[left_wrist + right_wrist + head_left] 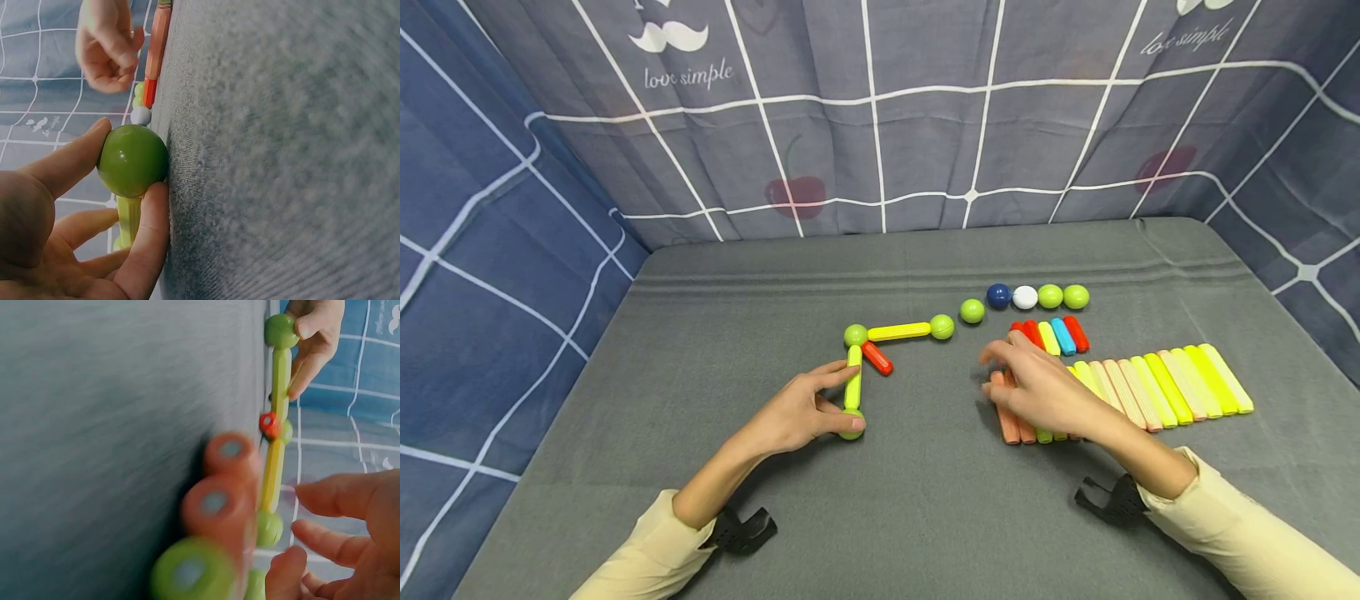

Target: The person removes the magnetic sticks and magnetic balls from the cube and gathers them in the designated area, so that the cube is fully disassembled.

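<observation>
My left hand (797, 412) pinches a green ball (132, 161) between thumb and finger at the near end of a yellow stick (853, 387). That stick runs up to a green corner ball (855, 335), from which a second yellow stick (898, 332) leads right to another green ball (942, 327). A short red stick (877, 359) slants out from the corner ball. Over the left part of a row of long sticks, my right hand (1045, 392) hovers with loosely bent fingers, holding nothing. Beneath it lie orange sticks (1007, 421), whose grey end discs show in the right wrist view.
Long yellow and pale sticks (1180, 387) continue the row rightward. Behind them lie short red, yellow and blue sticks (1063, 336). Farther back stand a lone green ball (972, 312), a dark blue ball (999, 296), a white ball (1025, 297) and two more green balls (1076, 297).
</observation>
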Action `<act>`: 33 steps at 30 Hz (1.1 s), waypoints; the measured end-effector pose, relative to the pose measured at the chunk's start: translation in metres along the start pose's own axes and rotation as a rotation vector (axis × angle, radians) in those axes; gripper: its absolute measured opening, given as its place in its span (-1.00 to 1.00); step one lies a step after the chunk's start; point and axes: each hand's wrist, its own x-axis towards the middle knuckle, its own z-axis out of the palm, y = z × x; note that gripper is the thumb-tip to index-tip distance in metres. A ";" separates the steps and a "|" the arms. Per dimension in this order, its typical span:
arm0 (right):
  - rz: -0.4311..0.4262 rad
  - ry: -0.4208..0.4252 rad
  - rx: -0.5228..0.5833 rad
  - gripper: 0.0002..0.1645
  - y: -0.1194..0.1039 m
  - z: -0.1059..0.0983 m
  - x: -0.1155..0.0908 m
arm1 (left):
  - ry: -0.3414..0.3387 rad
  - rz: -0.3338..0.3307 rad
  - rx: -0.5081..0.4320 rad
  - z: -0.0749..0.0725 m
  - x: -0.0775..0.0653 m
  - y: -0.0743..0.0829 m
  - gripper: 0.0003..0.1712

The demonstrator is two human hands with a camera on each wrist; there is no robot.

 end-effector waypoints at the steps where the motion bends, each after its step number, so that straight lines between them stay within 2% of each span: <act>1: -0.016 0.006 0.013 -0.74 -0.003 0.001 0.004 | 0.000 -0.001 -0.001 0.000 0.000 0.000 -0.06; 4: -0.076 -0.003 0.055 -0.77 -0.015 0.008 0.022 | 0.004 -0.005 -0.001 0.000 0.000 -0.001 -0.06; 8: -0.109 -0.070 0.113 -0.71 -0.030 0.021 0.048 | 0.007 -0.008 -0.010 0.001 0.000 -0.002 -0.07; 14: -0.089 -0.178 0.187 -0.59 -0.046 0.042 0.079 | 0.004 0.000 -0.007 0.001 0.001 -0.003 -0.06; 18: -0.052 -0.216 0.217 -0.57 -0.055 0.051 0.091 | 0.003 0.005 -0.008 0.000 0.002 -0.001 -0.05; 20: -0.050 -0.208 0.190 -0.58 -0.058 0.055 0.096 | 0.001 0.003 -0.015 0.000 0.002 -0.001 -0.05; 26: -0.114 -0.134 -0.019 -0.70 -0.068 0.064 0.102 | -0.004 0.000 -0.020 0.000 0.002 0.000 -0.05; 33: -0.112 -0.082 -0.032 -0.70 -0.069 0.069 0.104 | -0.008 -0.002 -0.024 0.000 0.002 0.001 -0.06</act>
